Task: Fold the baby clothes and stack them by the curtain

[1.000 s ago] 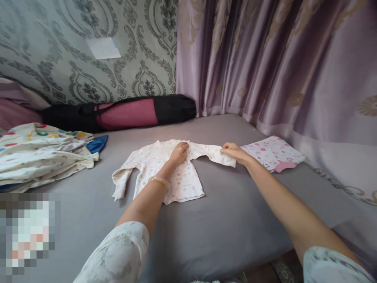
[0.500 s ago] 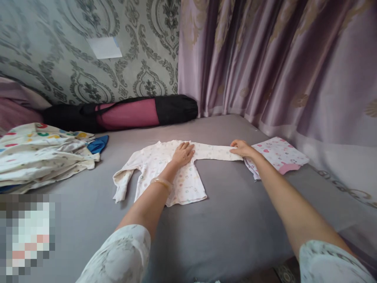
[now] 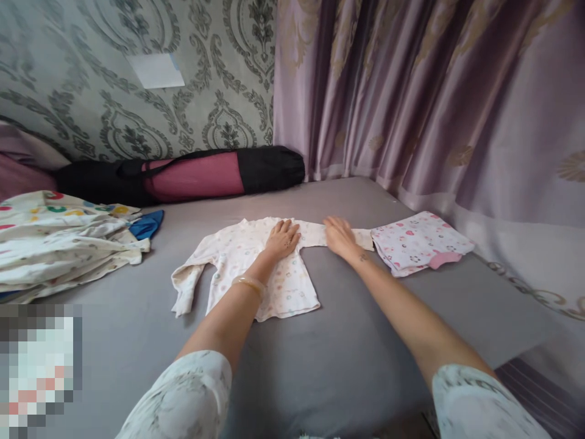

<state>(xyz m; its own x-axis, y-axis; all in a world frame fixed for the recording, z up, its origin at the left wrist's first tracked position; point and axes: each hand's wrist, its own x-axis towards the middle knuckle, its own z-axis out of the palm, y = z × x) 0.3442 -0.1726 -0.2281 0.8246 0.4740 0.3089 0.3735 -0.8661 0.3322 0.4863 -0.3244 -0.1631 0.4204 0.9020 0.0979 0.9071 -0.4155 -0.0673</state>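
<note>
Lying collar away, shirt (image 3: pixel 286 283), sleeves sideways

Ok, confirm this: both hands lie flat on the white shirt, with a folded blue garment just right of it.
Wrong colour: the head view shows the folded garment white with pink hearts. The left hand and right hand do lie flat on the white shirt.

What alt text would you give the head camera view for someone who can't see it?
A person's left hand and right hand press flat on a small white long-sleeved top spread on a grey bed. A folded pink-printed garment lies just right of it; a pile of laundry sits far left.
</note>
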